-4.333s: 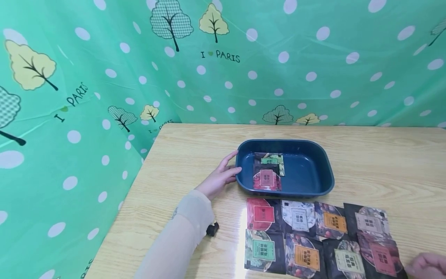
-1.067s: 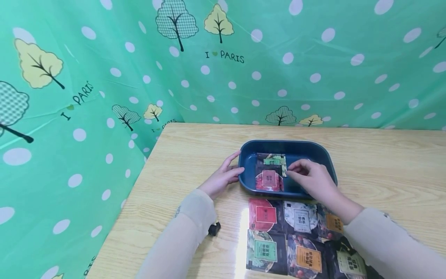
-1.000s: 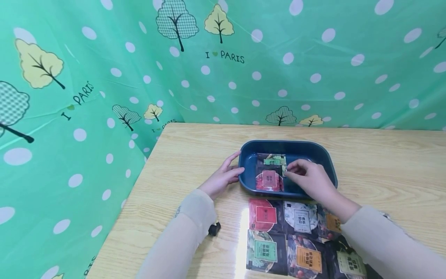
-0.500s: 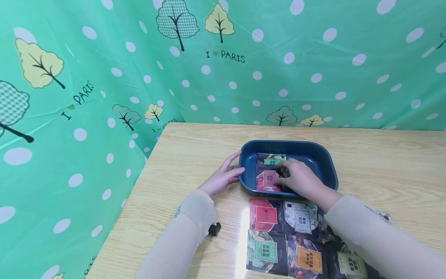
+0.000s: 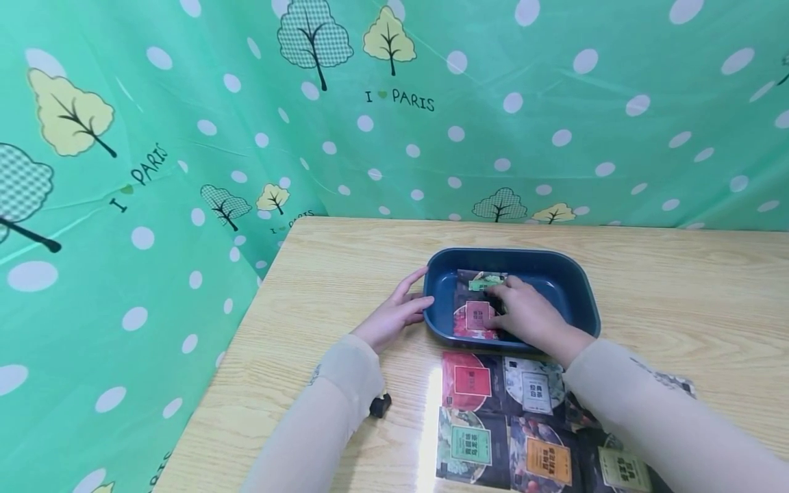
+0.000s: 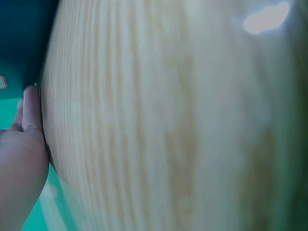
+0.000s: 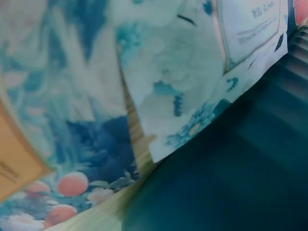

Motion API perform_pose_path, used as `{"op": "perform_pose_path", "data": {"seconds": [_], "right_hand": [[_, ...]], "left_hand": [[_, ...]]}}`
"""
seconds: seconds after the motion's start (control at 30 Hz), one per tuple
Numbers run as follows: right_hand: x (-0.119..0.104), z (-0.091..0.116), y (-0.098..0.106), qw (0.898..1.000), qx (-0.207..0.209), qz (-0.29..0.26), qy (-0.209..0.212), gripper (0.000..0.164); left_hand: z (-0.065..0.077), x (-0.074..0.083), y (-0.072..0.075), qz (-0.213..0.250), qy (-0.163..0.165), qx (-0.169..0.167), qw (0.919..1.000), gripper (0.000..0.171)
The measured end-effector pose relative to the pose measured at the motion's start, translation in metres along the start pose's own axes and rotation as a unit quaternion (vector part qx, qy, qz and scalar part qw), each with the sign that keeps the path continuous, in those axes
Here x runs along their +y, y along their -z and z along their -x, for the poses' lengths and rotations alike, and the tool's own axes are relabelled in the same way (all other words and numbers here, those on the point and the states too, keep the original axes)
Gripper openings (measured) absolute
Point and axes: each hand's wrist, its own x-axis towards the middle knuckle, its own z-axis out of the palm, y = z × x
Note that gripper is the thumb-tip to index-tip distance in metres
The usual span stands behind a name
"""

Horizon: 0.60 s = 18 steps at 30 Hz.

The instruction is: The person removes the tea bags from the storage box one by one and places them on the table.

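In the head view a dark blue rectangular tub (image 5: 573,329) stands on the wooden table. Against its left side rests my left hand (image 5: 394,315), fingers fairly straight, thumb at the rim; the left wrist view shows the straight fingers of this hand too. Inside the tub, at the left, lie a tea packet with a green label (image 5: 487,283) and, nearer, one with a pink-red label (image 5: 477,316). My right hand (image 5: 533,318) reaches over the tub, its thumb and fingertips on the right side of these packets. Whether it pinches a packet is hidden.
Two rows of flat tea packets lie before the tub: red (image 5: 472,381), white (image 5: 535,387), green (image 5: 471,445), orange (image 5: 546,460) and others. My right sleeve (image 5: 653,411) covers some. A small black object (image 5: 380,405) sits by my left sleeve. A green patterned cloth (image 5: 524,123) hangs behind.
My right hand came from the table's lower right to the tub, then shifted left onto the packets, with thumb and fingers spreading wider. The left hand stays at the tub.
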Motion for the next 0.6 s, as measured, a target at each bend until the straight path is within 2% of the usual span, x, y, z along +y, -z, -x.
{"op": "perform_pose_path", "data": {"seconds": [0.23,0.43,0.6], "right_hand": [[-0.003,-0.005,0.0,0.999,-0.022,0.017,-0.02,0.058],[-0.007,-0.009,0.002,0.999,-0.026,0.047,-0.011,0.05],[-0.007,-0.013,0.005,0.997,-0.037,0.063,-0.011,0.05]], "left_hand": [[-0.002,-0.002,0.0,0.002,0.002,-0.004,1.0,0.062],[-0.001,-0.002,0.001,0.008,-0.013,-0.011,0.9998,0.063],[-0.002,-0.001,0.002,0.006,-0.012,-0.016,0.9998,0.063]]}}
